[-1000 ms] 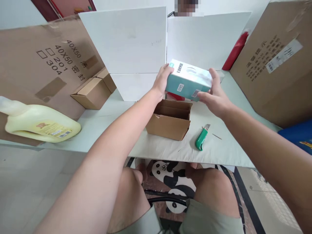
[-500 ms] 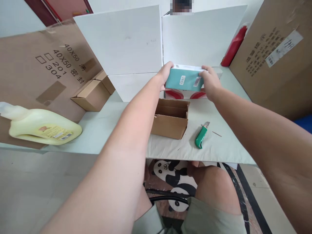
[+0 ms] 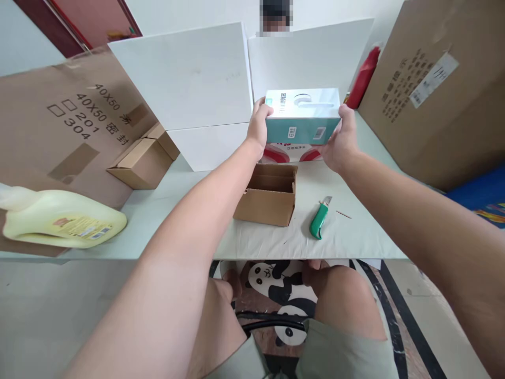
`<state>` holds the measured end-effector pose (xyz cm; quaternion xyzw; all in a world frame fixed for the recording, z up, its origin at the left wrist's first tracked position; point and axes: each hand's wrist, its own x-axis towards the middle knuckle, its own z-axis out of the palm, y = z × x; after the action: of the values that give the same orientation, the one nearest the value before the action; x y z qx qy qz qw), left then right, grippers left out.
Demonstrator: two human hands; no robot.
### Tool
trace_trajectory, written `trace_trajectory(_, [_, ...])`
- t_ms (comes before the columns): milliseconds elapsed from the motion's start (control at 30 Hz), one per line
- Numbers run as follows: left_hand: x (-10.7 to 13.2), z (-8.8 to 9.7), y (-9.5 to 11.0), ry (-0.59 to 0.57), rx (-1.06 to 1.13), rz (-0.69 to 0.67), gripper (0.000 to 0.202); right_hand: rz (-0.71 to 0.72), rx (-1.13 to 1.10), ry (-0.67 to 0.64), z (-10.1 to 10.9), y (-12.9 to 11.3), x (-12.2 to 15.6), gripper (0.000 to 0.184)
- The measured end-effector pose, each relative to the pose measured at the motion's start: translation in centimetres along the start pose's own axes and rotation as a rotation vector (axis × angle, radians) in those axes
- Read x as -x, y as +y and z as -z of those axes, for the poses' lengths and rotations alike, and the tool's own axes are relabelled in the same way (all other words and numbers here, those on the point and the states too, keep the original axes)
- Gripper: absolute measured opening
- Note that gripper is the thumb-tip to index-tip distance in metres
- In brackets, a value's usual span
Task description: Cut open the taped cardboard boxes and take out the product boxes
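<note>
Spanning the scene: pale worktop (image 3: 366, 237), the open carton (image 3: 264, 208) on it near the front edge.
Right carton: large and brown (image 3: 434, 147), well to the right of and behind the open carton, a white label on its face.
Left carton: large and brown (image 3: 31, 137), well to the left of the open carton, printed 40X50, 201 and 304.
White panels: standing (image 3: 189, 79) behind the open carton; a person (image 3: 276, 16), pixelated, shows above their top edge.
Panda floor: black-and-white print (image 3: 290, 331), below the worktop and the open carton.
Yellow bottle: far to the left of the open carton (image 3: 63, 218), cap toward the left edge of view.
Teal box: white face up, teal side toward the wearer (image 3: 305, 129), held above and just behind the open carton; a red-and-white box (image 3: 294, 153) shows below it.
Small carton: brown (image 3: 145, 163), left of the open carton, in front of the left carton.
Red bottle: behind and right of the open carton (image 3: 365, 79), next to the right carton.
Hands: both closed on the teal box, behind the open carton; left hand (image 3: 258, 126) gripping its left end, right hand (image 3: 341, 142) its right end, some fingers hidden.
Knife: green, blade out (image 3: 319, 221), just right of the open carton.
Stick: thin (image 3: 344, 215), right of the open carton, past the knife.
</note>
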<state>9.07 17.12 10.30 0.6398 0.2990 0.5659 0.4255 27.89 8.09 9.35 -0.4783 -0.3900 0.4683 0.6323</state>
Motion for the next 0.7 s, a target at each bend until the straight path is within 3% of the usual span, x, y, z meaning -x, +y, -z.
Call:
trace_trajectory(100, [2.4, -2.0, 2.1, -0.133, 0.148, 0.167, 0.039, -0.063, -0.022, -0.066, 2.5, -0.2, 3.4, 0.054])
trace_trajectory(233, [8.1, -3.1, 4.5, -0.306, 0.132, 0.108, 0.047, -0.181, -0.124, 0.012, 7.4, 2.7, 9.5, 0.049])
trace_trajectory(367, [15.2, -1.8, 7.2, -0.462, -0.006, -0.018, 0.048, -0.292, -0.090, 0.302, 13.0, 6.4, 13.0, 0.039])
trace_trajectory(467, [19.2, -0.3, 7.8, -0.589, -0.092, -0.046, 0.036, -0.383, 0.065, 0.550, 16.8, 8.3, 12.2, 0.033])
trace_trajectory(567, [21.1, 0.6, 6.3, -0.528, -0.170, -0.033, 0.026, -0.406, 0.134, 0.683, 19.2, 9.1, 9.3, 0.034])
trace_trajectory(700, [21.2, 0.7, 3.8, -0.219, -0.071, -0.060, 0.016, -0.387, 0.240, 0.737, 20.3, 9.1, 4.7, 0.036])
